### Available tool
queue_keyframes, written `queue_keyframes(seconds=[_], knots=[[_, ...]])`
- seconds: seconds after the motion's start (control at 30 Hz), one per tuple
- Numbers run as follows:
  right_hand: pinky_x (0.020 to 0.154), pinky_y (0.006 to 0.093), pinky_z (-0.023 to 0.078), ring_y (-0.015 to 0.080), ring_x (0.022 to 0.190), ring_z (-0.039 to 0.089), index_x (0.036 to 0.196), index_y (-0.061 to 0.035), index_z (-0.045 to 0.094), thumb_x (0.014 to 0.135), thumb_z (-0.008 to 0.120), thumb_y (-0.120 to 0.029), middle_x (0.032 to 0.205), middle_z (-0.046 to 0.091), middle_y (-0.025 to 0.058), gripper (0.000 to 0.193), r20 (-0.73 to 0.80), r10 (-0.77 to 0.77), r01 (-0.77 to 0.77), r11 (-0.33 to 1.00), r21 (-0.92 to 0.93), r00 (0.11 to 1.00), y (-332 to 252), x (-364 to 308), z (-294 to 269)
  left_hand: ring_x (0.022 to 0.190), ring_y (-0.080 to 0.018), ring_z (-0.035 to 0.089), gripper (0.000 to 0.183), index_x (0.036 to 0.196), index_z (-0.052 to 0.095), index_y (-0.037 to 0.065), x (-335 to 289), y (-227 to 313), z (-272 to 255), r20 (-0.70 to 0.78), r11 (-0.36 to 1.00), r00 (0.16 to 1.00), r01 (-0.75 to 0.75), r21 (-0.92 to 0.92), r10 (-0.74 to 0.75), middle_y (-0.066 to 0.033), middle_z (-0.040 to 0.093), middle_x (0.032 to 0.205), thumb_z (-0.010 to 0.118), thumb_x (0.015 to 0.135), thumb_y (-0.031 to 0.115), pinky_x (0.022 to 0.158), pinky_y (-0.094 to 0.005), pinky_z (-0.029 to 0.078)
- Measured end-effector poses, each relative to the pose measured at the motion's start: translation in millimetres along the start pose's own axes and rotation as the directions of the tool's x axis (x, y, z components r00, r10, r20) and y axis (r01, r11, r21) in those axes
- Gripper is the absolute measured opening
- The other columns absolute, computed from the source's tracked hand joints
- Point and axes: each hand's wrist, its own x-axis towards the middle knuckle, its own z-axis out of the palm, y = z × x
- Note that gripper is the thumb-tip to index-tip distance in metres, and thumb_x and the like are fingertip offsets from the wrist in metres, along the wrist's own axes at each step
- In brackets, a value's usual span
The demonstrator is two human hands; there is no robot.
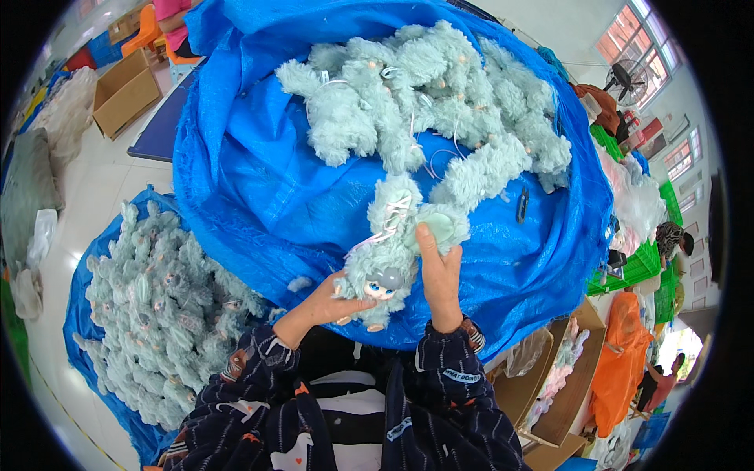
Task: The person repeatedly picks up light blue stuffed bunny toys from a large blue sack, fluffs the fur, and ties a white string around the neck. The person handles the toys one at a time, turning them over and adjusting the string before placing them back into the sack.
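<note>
A fluffy pale green plush doll (375,263) with long ears, a blue-eyed face and a pinkish ribbon lies at the near edge of the blue sheet. Its head points toward me. My left hand (330,302) is closed round the doll's face, with the thumb just below the eyes. My right hand (441,275) grips one ear, its thumb pressed on the smooth green inner side (440,226). Beyond it, a heap of matching plush dolls (424,86) covers the far part of the sheet. A small dark tool (523,204) lies to the right.
The crumpled blue sheet (259,204) drapes over the work surface. At lower left, a blue sack (82,345) holds many more dolls. Cardboard boxes (581,377) stand at lower right, beside an orange bag (623,353). Another person (173,20) is at the far left.
</note>
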Motion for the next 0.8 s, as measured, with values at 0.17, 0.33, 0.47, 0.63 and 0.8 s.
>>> queue_keyframes(seconds=[0.17, 0.33, 0.47, 0.63, 0.8], knots=[[0.061, 0.0256, 0.041, 0.0097, 0.072, 0.052, 0.089, 0.0034, 0.059, 0.086, 0.053, -0.018, 0.078, 0.061, 0.0049, 0.022, 0.011, -0.113, 0.113, 0.987, -0.111, 0.994, 2.5, 17.2, -2.6, 0.096, -0.0118, 0.051, 0.046, 0.114, 0.048, -0.001, 13.4, -12.0, -2.8, -0.035, 0.999, 0.999, -0.001, -0.038, 0.000, -0.0061, 0.056, 0.107, 0.066, 0.072, 0.004, 0.084, -0.0273, 0.041], [0.063, 0.0256, 0.042, 0.0105, 0.075, 0.053, 0.095, 0.0036, 0.057, 0.086, 0.053, -0.017, 0.086, 0.061, 0.0063, 0.023, 0.183, -0.119, 0.155, 0.968, -0.198, 0.976, 9.3, 34.7, -10.9, 0.097, -0.0119, 0.051, 0.049, 0.116, 0.046, 0.000, 15.6, -11.7, 0.5, -0.047, 0.998, 0.999, -0.019, -0.064, 0.016, -0.0061, 0.055, 0.107, 0.068, 0.073, 0.011, 0.084, -0.0271, 0.041], [0.064, 0.0230, 0.043, 0.0101, 0.075, 0.054, 0.098, 0.0026, 0.057, 0.085, 0.054, -0.014, 0.090, 0.060, 0.0071, 0.022, 0.098, -0.028, 0.034, 0.998, -0.060, 0.995, -6.7, 30.0, -8.8, 0.098, -0.0132, 0.050, 0.048, 0.118, 0.045, 0.000, 15.1, -7.3, -1.6, -0.074, 0.996, 0.997, -0.043, -0.082, 0.037, -0.0064, 0.054, 0.110, 0.065, 0.075, 0.010, 0.085, -0.0277, 0.041], [0.064, 0.0234, 0.045, 0.0115, 0.074, 0.055, 0.099, 0.0027, 0.057, 0.081, 0.057, -0.009, 0.091, 0.060, 0.0077, 0.021, 0.017, -0.029, 0.032, 0.975, -0.221, 0.999, 20.0, -19.7, -27.9, 0.102, -0.0153, 0.049, 0.046, 0.120, 0.043, 0.001, 17.0, -2.4, 1.0, -0.093, 0.978, 0.995, -0.060, -0.199, 0.042, -0.0072, 0.052, 0.113, 0.061, 0.078, 0.008, 0.087, -0.0288, 0.040], [0.055, 0.0264, 0.043, 0.0199, 0.062, 0.055, 0.089, 0.0036, 0.058, 0.078, 0.060, -0.006, 0.074, 0.057, 0.0132, 0.016, 0.177, -0.103, 0.174, 0.875, -0.451, 0.979, 22.3, -46.4, -21.3, 0.096, -0.0124, 0.051, 0.041, 0.115, 0.048, 0.001, 17.4, -4.6, 7.8, -0.076, 0.957, 0.997, -0.044, -0.287, 0.023, -0.0057, 0.054, 0.107, 0.063, 0.078, 0.012, 0.082, -0.0262, 0.042]])
